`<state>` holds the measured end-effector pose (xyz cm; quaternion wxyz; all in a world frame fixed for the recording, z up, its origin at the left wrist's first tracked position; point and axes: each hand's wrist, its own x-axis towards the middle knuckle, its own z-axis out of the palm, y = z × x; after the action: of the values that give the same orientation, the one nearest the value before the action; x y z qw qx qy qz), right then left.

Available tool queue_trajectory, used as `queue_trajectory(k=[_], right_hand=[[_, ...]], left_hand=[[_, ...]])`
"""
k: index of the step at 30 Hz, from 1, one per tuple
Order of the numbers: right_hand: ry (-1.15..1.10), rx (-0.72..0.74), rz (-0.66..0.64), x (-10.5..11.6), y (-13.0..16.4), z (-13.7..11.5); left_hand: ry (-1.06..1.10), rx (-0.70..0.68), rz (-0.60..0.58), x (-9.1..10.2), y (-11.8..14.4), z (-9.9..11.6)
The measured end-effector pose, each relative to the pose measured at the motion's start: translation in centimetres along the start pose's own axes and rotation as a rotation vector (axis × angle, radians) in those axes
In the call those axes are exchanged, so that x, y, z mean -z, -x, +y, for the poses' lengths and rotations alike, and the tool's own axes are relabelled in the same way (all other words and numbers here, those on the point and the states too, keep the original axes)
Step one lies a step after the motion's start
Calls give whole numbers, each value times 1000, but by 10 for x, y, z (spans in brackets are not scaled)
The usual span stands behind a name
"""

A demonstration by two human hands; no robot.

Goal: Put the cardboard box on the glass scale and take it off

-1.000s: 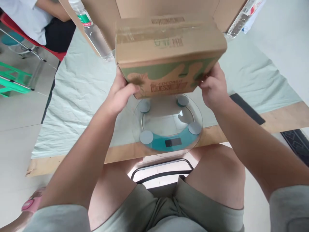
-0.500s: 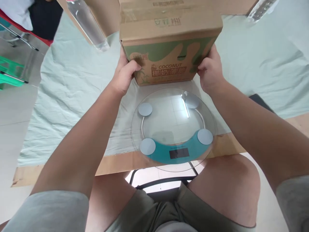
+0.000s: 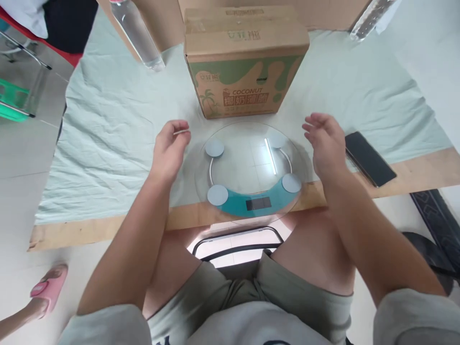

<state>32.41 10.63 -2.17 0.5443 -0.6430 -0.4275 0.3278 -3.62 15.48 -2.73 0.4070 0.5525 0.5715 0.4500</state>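
A brown cardboard box (image 3: 247,72) with green print and the word COCONUT stands upright on the cloth, behind a round glass bathroom scale (image 3: 247,158). The scale has a teal band with a dark display, and its front edge juts past the table edge. To the scale's left, my left hand (image 3: 170,146) hovers with fingers slightly curled and apart, holding nothing. On the other side my right hand (image 3: 325,139) is likewise open and free of the box, close to a black phone (image 3: 370,158) lying on the table.
A clear bottle (image 3: 138,38) leans at the back left, and another clear plastic item (image 3: 370,21) lies at the back right. Pale green cloth (image 3: 118,129) covers the table. A green stool (image 3: 14,100) stands on the floor at left. Another person's foot in a pink slipper (image 3: 52,290) shows lower left.
Both hands have let go of the box and drawn back toward me, apart from its sides. The box now stands on its own behind the scale. The whole phone has come into sight.
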Motion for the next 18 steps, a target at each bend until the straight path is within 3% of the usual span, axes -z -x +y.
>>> queue_trajectory(k=[3,5,9,11,13,14,15,18], right_hand=[[60,21,37,21,53,13],[72,20,45,28,81,12],[58,47,152,37,121,-17],[15,-108,1,44,138,-37],[-2,-317,-309,51,147,-51],[22,-366,-403,53,148,-54],[69,-361,-403,55,146,-54],[235,-207,-58,55,127,-37]], left_hand=[[-6,47,3,7,52,4],[-15,71,2,9,72,6],[-28,106,-10,11,91,7],[-29,105,-8,11,98,6],[-27,94,15,10,103,3],[-29,92,27,10,104,2],[-40,93,33,8,103,2],[-128,117,13,5,98,1]])
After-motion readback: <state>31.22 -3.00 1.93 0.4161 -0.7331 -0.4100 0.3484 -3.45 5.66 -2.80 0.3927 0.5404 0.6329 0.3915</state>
